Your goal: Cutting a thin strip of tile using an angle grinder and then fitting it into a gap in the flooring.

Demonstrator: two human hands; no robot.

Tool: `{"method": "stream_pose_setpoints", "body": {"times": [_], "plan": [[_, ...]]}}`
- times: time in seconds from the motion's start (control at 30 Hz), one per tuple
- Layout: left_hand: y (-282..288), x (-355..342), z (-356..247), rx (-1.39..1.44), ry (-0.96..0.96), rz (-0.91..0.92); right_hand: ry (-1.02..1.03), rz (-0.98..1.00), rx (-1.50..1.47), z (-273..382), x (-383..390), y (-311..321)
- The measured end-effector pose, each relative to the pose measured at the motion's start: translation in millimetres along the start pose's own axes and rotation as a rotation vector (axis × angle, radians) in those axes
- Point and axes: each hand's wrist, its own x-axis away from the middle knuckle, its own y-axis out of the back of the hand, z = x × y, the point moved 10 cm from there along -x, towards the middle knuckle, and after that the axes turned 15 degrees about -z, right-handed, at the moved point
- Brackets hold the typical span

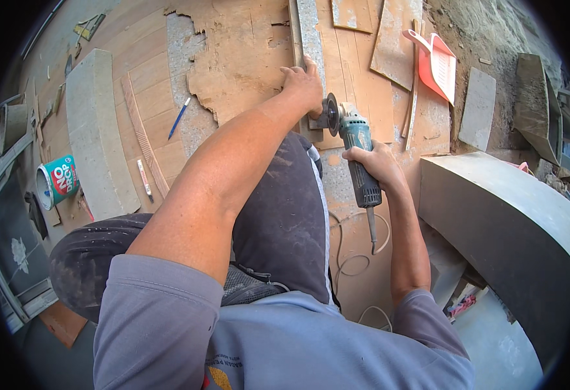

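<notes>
My right hand (379, 168) is wrapped around the body of a teal and black angle grinder (358, 140). The grinder's dark disc (330, 114) points left, close by my left wrist. Its cord (372, 231) leaves the rear end toward my body. My left hand (302, 86) lies with fingers stretched and apart over a narrow strip of board (295, 29) that runs away from me. Part of that strip is hidden under the hand. Whether the disc touches the strip I cannot tell.
To the left lie a long grey plank (96, 136), a thin wood strip (143, 130), a blue pen (179, 119), a white marker (145, 180) and a green tin (59, 181). At right are a pink dustpan (436, 65), loose boards (399, 42) and a large curved grey panel (493, 195).
</notes>
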Motion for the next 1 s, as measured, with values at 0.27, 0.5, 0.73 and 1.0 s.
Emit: {"method": "stream_pose_setpoints", "body": {"times": [0.27,0.5,0.73,1.0], "plan": [[0.4,0.8,0.3,0.002,0.006,0.008,-0.043,-0.029,0.037,-22.9,31.8,5.7],[-0.9,-1.4,0.0,-0.004,0.027,0.010,-0.017,-0.086,-0.048,-17.3,26.2,17.1],[0.5,-1.2,-2.2,0.020,0.015,0.031,0.125,-0.066,-0.165,46.9,-64.8,28.2],[-3.0,0.9,2.5,0.052,0.053,0.018,0.204,-0.061,-0.139,120.7,-117.5,31.6]]}}
